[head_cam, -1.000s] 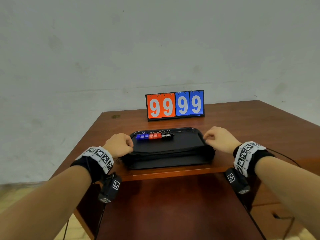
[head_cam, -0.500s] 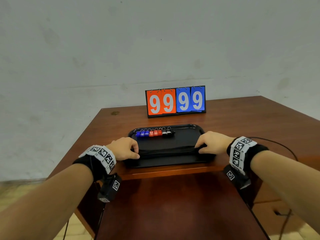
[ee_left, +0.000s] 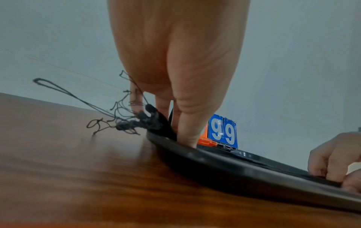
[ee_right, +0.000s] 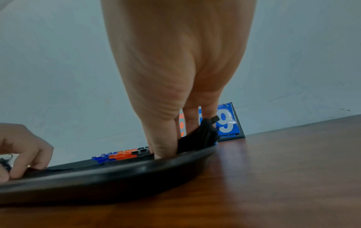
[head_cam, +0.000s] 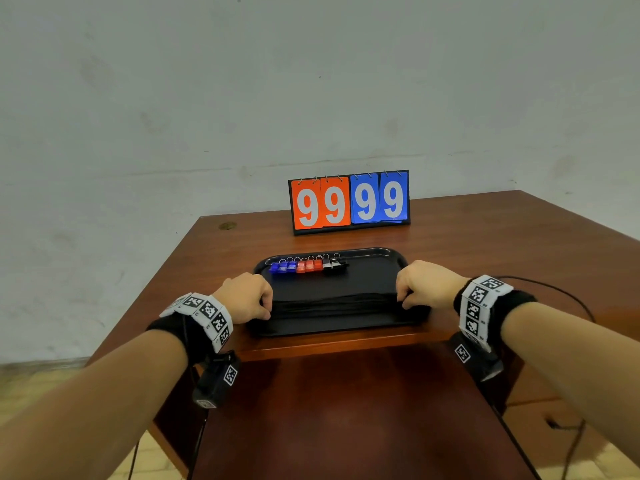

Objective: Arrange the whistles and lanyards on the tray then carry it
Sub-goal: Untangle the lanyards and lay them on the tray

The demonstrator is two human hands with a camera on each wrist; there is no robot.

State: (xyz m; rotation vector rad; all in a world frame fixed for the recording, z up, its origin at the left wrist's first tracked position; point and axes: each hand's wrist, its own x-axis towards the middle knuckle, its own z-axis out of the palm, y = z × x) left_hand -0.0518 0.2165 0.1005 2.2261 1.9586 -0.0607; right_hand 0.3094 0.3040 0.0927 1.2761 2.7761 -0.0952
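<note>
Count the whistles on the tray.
9, as far as I can tell, in one row along the tray's far edge: three blue whistles left, three red whistles middle, three black whistles right. The black ones blur together, so unsure.

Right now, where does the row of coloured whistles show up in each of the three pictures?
Head: whistles along the tray's far edge, centre.
Left wrist: only a few whistles peek out right of the thumb.
Right wrist: whistles low, left of centre.
Shared landmark: the scoreboard behind them.
</note>
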